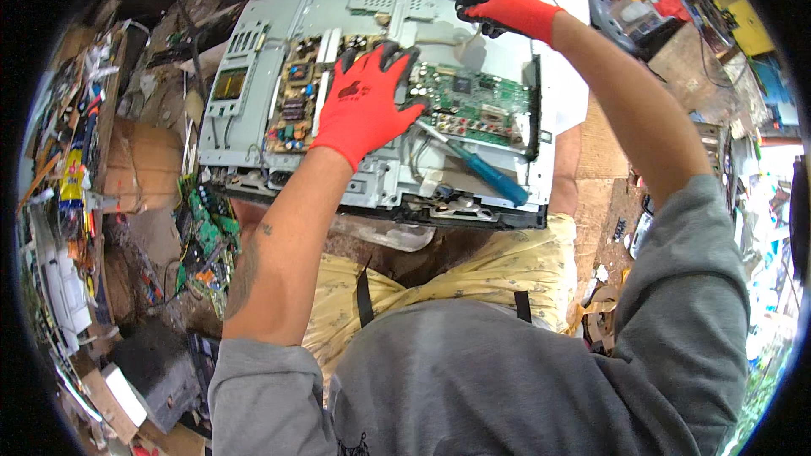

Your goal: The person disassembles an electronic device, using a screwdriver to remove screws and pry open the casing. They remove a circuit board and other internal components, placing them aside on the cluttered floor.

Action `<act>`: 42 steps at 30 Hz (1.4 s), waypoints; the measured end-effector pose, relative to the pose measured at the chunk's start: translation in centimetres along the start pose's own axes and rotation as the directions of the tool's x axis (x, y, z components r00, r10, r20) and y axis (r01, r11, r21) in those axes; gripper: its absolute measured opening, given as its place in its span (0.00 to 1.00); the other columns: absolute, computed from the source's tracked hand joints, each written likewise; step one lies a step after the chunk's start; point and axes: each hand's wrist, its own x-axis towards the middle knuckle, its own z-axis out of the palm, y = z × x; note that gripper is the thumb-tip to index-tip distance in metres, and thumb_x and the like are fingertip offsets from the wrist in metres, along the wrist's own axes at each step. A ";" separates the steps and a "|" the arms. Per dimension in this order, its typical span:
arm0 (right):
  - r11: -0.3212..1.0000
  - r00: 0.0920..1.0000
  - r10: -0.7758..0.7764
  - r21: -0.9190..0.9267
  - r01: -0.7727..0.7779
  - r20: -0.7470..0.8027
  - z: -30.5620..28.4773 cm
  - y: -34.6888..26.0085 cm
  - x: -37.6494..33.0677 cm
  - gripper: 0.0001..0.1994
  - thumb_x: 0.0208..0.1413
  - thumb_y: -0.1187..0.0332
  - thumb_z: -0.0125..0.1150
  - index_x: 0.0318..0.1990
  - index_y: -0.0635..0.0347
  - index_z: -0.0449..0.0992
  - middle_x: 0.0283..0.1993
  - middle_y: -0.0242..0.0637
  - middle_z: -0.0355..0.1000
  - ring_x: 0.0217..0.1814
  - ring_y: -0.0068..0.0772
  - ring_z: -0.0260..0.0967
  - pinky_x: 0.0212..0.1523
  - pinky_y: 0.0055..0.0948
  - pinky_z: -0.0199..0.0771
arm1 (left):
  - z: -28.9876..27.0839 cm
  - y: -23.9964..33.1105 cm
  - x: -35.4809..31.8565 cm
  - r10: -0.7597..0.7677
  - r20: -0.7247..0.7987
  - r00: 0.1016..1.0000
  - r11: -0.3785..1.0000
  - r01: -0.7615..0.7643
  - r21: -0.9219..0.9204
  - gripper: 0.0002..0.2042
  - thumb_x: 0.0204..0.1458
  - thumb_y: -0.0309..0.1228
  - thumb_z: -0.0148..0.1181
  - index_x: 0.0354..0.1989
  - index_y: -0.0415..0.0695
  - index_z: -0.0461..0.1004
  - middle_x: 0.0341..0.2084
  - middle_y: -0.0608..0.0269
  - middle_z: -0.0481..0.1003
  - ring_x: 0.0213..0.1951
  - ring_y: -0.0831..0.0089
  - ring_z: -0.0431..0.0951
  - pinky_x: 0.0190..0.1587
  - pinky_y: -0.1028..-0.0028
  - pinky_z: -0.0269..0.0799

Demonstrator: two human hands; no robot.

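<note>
An opened flat-panel TV chassis (279, 8) of grey metal rests across my lap, its back facing up. My left hand (363, 101), in a red glove with black fingertips, lies with spread fingers over the middle of it. Beneath and beside that hand is a tan power board (296, 101) with coils and capacitors. To its right sits a green circuit board (481, 105) with a row of coloured jacks. A screwdriver with a teal handle (486, 173) lies along the chassis's near right part. My right hand (503, 13), gloved alike, is closed near the far right edge; what its fingers hold is hidden.
Loose green circuit boards (207, 228) are heaped on the floor at left, near a brown rounded container (144, 165). A black box (165, 371) stands lower left. Cardboard (596, 203) lies on the right, with piled scrap and a yellow object (735, 17) beyond.
</note>
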 end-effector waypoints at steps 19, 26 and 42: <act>0.857 0.870 -0.248 -0.515 -0.008 -0.427 12.9 -1.6 -20.7 0.28 0.48 0.58 0.69 0.59 0.50 0.73 0.59 0.40 0.71 0.62 0.48 0.66 0.64 0.49 0.61 | 0.2 -0.9 -0.3 -0.146 -0.215 0.966 0.939 0.067 -0.337 0.20 0.53 0.27 0.56 0.57 0.44 0.73 0.50 0.50 0.75 0.55 0.51 0.72 0.60 0.56 0.66; 0.767 0.966 -0.117 -0.639 -0.060 -0.230 11.5 -3.1 -17.6 0.30 0.47 0.53 0.71 0.59 0.49 0.74 0.56 0.39 0.71 0.60 0.46 0.67 0.68 0.51 0.57 | 0.3 -2.3 -0.5 -0.058 -0.174 0.983 0.921 -0.015 -0.388 0.14 0.50 0.27 0.56 0.45 0.46 0.79 0.43 0.54 0.79 0.53 0.52 0.74 0.60 0.57 0.66; 0.876 0.889 -0.215 -0.483 -0.008 -0.404 13.0 -5.5 -18.2 0.26 0.49 0.57 0.70 0.56 0.54 0.73 0.49 0.44 0.72 0.55 0.49 0.69 0.56 0.47 0.66 | -0.6 -0.8 -1.0 0.093 0.071 0.993 0.996 -0.091 -0.025 0.18 0.48 0.38 0.62 0.48 0.51 0.79 0.55 0.54 0.73 0.62 0.50 0.67 0.72 0.46 0.45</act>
